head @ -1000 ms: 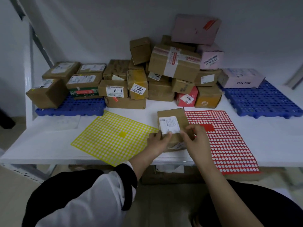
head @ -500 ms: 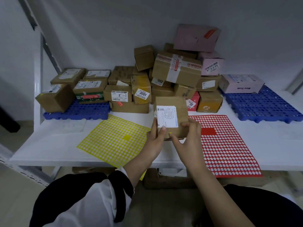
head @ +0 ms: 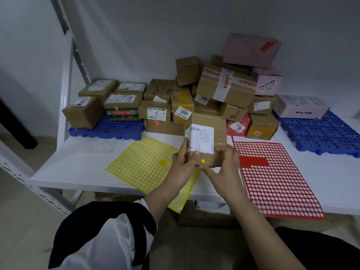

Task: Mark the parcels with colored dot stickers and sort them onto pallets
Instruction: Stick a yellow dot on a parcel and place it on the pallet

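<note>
Brown cardboard parcel [head: 218,129] is held above the white table [head: 81,168], its face towards the camera. A yellow dot sticker [head: 203,161] sits just below its white label [head: 202,141]. The left hand [head: 185,162] grips the parcel's left edge, thumb pressed on the label's corner. The right hand [head: 224,164] curls its fingers over the lower right corner, thumb stretched under the bottom edge. Left of the parcel the yellow sticker sheet [head: 142,162] overhangs the table's front edge, and right of it lies the red sheet [head: 276,172]. Behind the parcel rises the parcel pile [head: 226,88]. Far left, white tabletop shows before the left blue pallet [head: 109,130]. A second ago the parcel lay on the table; now it is lifted.
</note>
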